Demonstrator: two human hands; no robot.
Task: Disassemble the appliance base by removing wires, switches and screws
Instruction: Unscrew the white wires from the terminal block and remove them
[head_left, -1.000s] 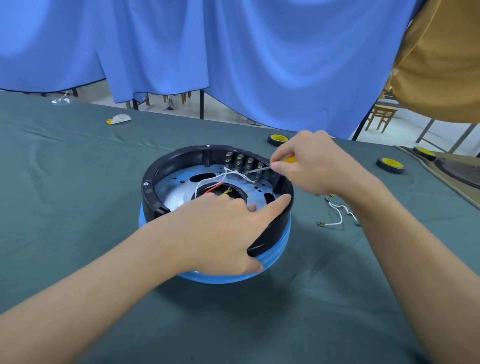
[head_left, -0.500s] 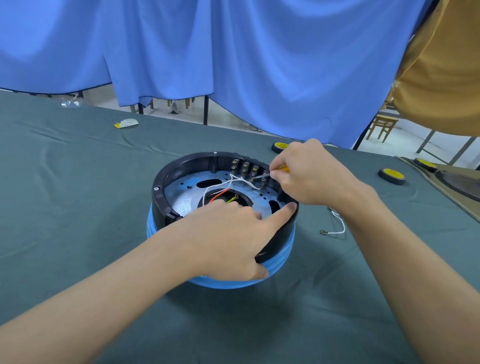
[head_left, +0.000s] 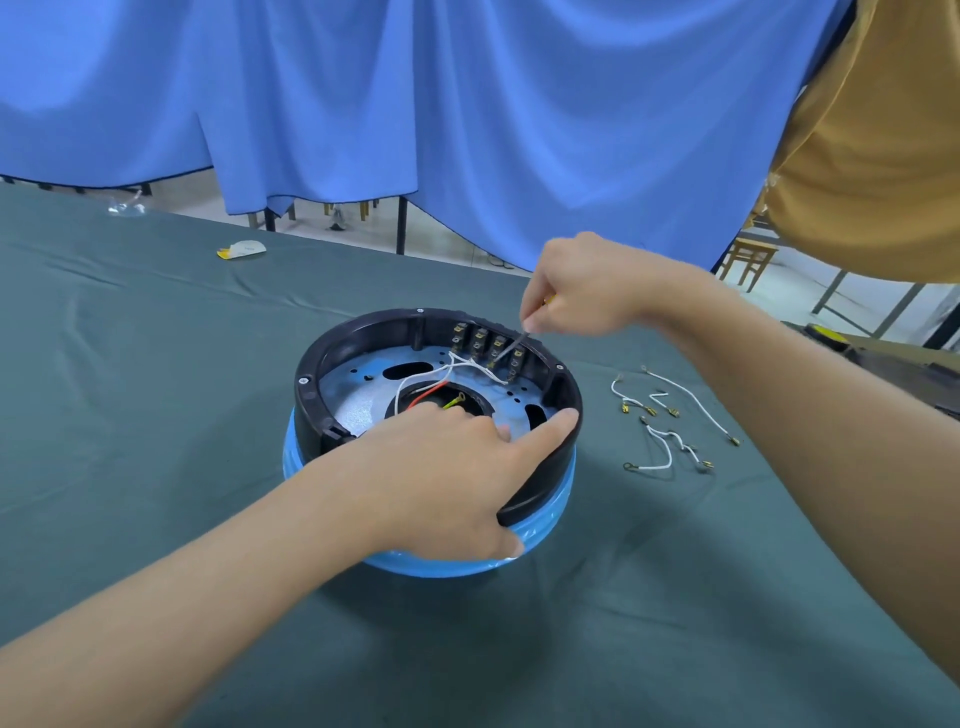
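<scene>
The round appliance base (head_left: 332, 358), black rim over a blue shell, lies upside down on the green table. Inside run white wires (head_left: 441, 370), a red wire (head_left: 428, 395) and a yellow-green wire (head_left: 454, 401), leading to a row of switches (head_left: 485, 340) on the far wall. My left hand (head_left: 447, 467) grips the near rim, index finger along its top, thumb on the blue shell. My right hand (head_left: 582, 286) holds a screwdriver (head_left: 511, 343) whose tip meets the switch terminals; its yellow handle is mostly hidden in my fingers.
Several loose white wires with terminals (head_left: 670, 415) lie on the table cloth right of the base. A small white and yellow scrap (head_left: 241, 249) lies far left. Blue curtain hangs behind the table. A dark object with a yellow disc (head_left: 826, 332) sits at the far right edge.
My right hand has risen and tilted the screwdriver steeper onto the switch terminals. The view shifted, bringing more loose wires into sight. My left hand keeps its grip on the rim.
</scene>
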